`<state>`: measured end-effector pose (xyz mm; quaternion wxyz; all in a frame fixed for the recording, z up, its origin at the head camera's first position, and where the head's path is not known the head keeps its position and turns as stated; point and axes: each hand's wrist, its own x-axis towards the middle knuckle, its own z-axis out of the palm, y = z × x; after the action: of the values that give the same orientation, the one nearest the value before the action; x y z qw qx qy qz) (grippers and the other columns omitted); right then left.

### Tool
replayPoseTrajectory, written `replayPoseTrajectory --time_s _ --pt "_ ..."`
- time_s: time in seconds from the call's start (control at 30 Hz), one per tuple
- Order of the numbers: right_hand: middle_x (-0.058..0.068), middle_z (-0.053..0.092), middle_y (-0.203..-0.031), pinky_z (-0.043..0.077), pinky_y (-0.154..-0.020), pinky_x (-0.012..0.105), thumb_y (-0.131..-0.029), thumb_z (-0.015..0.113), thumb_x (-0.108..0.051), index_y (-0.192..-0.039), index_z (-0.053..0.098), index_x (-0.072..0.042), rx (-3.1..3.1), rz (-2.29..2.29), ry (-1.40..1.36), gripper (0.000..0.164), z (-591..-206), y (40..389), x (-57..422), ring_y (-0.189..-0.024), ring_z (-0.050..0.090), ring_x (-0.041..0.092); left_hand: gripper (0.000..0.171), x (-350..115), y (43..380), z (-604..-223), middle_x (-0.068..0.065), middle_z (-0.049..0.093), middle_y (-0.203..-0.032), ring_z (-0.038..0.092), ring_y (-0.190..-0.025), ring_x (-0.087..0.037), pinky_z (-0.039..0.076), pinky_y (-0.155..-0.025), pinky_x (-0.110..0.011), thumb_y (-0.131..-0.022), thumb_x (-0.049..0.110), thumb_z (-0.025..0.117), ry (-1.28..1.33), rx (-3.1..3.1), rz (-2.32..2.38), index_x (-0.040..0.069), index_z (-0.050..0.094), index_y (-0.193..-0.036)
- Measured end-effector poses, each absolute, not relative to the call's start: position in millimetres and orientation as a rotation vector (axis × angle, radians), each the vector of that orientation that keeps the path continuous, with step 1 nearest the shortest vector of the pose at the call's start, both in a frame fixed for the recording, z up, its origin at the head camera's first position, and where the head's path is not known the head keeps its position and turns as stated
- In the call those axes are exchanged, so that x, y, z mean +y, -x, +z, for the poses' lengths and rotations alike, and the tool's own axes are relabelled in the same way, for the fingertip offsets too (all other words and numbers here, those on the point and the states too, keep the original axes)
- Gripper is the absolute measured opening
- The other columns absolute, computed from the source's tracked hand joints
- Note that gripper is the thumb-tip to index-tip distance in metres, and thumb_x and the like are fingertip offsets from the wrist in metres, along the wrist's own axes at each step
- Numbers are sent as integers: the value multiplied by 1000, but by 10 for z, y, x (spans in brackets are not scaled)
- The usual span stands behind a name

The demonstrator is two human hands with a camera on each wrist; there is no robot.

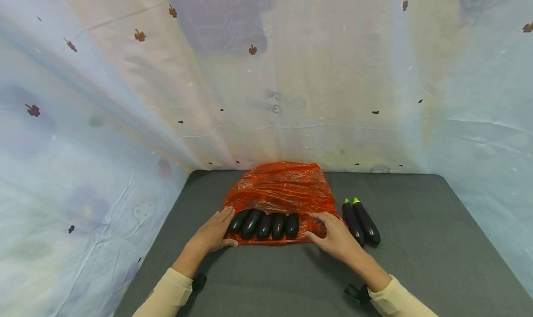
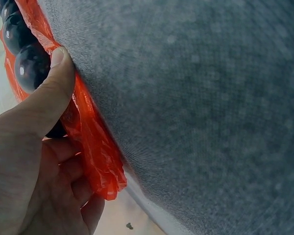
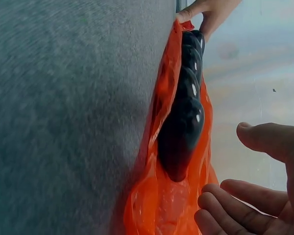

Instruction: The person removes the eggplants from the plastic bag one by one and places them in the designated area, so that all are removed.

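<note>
A thin orange-red plastic bag (image 1: 283, 187) lies on the grey table, its front part open. Inside it several dark, glossy eggplants (image 1: 264, 226) lie side by side in a row. My left hand (image 1: 214, 231) holds the bag's left front corner beside the leftmost eggplant, thumb on the front edge and fingers along the side, as the left wrist view shows closer. Over the bag's right end hovers my right hand (image 1: 334, 237), thumb and fingers spread with nothing between them. In the right wrist view, the nearest eggplant (image 3: 181, 137) lies apart from that hand.
Two more eggplants (image 1: 361, 223) with green stem ends lie on the table, right of the bag and close to my right hand. A pale patterned sheet (image 1: 291, 85) hangs behind the grey table (image 1: 266, 280) and along its sides.
</note>
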<state>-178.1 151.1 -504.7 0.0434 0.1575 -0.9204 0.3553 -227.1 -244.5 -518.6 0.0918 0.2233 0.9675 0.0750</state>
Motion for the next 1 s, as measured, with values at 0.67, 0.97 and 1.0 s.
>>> replayPoseTrajectory --time_s 0.67,0.97,1.0 --pt "16 72 -125 58 -98 55 -92 88 -33 -136 69 0 -2860 1127 -524 58 -5136 1948 1247 -117 69 35 102 -2449 2257 -5184 -26 30 -172 28 -161 -42 23 -131 -57 -93 43 84 -664 2881 238 -8 32 -164" --pt "14 72 -119 60 -93 50 -90 90 -32 -136 69 0 -2841 1104 -522 60 -5188 2010 1196 -109 70 30 102 -2441 2252 -5170 -26 30 -172 28 -161 -41 22 -131 -56 -93 43 83 -678 2884 234 -9 32 -164" --pt "13 72 -120 60 -93 50 -90 90 -33 -136 69 0 -2843 1100 -519 61 -5189 2016 1190 -109 70 29 102 -2442 2251 -5169 -26 30 -172 27 -161 -41 22 -131 -57 -93 43 83 -677 2883 234 -9 32 -164"
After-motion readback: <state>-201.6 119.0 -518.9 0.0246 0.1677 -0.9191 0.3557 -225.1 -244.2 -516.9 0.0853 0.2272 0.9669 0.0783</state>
